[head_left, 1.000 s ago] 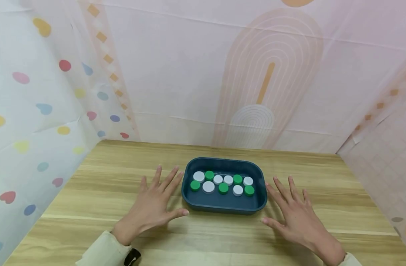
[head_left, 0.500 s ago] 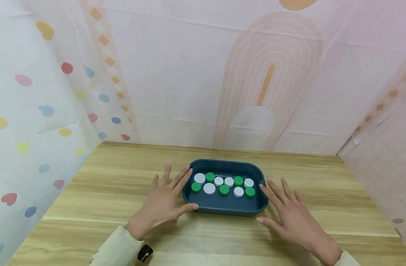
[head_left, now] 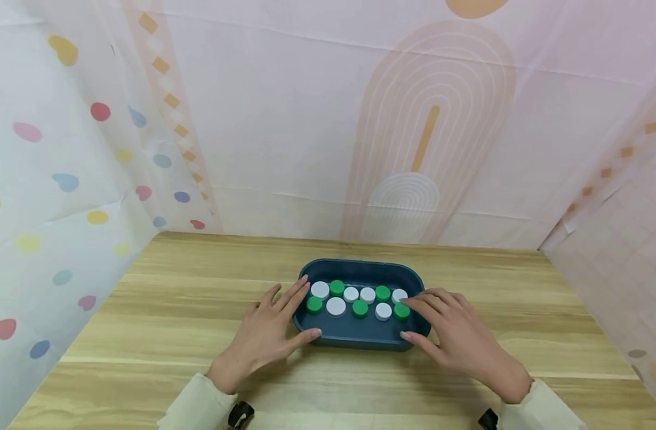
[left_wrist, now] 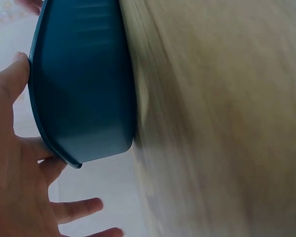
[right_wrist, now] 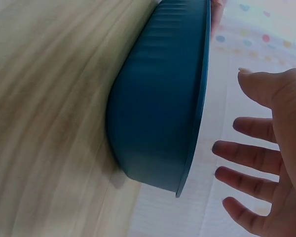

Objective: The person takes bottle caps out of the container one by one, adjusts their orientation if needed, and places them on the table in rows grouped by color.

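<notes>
Beyond the fingers of the left hand (head_left: 266, 331) and the right hand (head_left: 462, 325) hangs a patterned cloth backdrop (head_left: 263, 131). Beneath them spreads a wood-grain desk (head_left: 172, 322).

Between the two sets of fingers sits a dark blue, round-cornered tray (head_left: 355, 332), flat on the desk. It looks like stiff, light, smooth plastic, hard to break but perhaps a little slippery. The best hold is likely its lipped rim at both short ends, thumbs on the near side and fingers on the far, kept level so the contents don't slide.

The left fingers are spread wide, thumb and forefinger touching the rim at their end. The right fingers are parted and gently bent, holding nothing; the right wrist view shows them clear of the rim.

Inside, two large white caps (head_left: 336, 307) lie nearest the left fingers. Four smaller white caps (head_left: 367, 295) run toward the right fingers, with five green caps (head_left: 359, 309) scattered among them. All seem light and rigid, easiest pinched by their edges. A green one lies just under the right forefinger; contact there can't be told.
</notes>
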The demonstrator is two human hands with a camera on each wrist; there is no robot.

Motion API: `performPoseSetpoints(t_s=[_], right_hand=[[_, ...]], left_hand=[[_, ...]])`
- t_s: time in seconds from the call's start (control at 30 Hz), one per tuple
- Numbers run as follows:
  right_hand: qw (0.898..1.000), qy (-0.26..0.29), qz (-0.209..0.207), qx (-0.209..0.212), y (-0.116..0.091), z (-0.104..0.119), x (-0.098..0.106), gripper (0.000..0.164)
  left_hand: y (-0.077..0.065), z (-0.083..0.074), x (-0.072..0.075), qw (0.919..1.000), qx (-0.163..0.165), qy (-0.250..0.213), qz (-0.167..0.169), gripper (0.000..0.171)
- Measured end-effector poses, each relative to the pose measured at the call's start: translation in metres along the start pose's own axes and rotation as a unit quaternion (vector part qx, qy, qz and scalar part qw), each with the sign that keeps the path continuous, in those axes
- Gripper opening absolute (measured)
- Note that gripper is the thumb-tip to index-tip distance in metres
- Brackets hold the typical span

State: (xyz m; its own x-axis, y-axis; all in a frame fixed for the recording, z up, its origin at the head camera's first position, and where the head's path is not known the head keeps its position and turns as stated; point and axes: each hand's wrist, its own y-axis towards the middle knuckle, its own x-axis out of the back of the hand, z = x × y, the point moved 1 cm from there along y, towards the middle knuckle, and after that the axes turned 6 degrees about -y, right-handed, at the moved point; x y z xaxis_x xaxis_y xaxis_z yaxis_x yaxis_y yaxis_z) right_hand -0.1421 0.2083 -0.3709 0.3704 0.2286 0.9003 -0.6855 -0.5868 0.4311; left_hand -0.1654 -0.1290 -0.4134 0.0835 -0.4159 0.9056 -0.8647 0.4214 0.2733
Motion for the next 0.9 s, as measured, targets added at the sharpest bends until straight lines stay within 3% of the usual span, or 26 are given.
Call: performPoseSetpoints(t_s=[0.33, 0.53, 0.67, 0.9], right_hand=[[0.999, -0.008, 0.038, 0.034, 0.017, -0.003, -0.003, 0.045], [0.996, 0.009, 0.078, 0.033, 0.026, -0.006, -0.005, 0.039], [0.993, 0.025, 0.109, 0.033, 0.029, -0.009, -0.01, 0.034], [0.991, 0.025, 0.121, 0.06, 0.041, -0.014, -0.019, 0.031]], left_hand=[[-0.001, -0.001, -0.006, 0.9978, 0.017, -0.061, 0.017, 0.087], [-0.001, 0.001, -0.007, 0.9951, 0.025, -0.093, 0.022, 0.089], [-0.003, 0.004, -0.007, 0.9935, 0.011, -0.111, 0.023, 0.084], [-0.003, 0.007, -0.007, 0.9893, -0.004, -0.14, 0.042, 0.078]])
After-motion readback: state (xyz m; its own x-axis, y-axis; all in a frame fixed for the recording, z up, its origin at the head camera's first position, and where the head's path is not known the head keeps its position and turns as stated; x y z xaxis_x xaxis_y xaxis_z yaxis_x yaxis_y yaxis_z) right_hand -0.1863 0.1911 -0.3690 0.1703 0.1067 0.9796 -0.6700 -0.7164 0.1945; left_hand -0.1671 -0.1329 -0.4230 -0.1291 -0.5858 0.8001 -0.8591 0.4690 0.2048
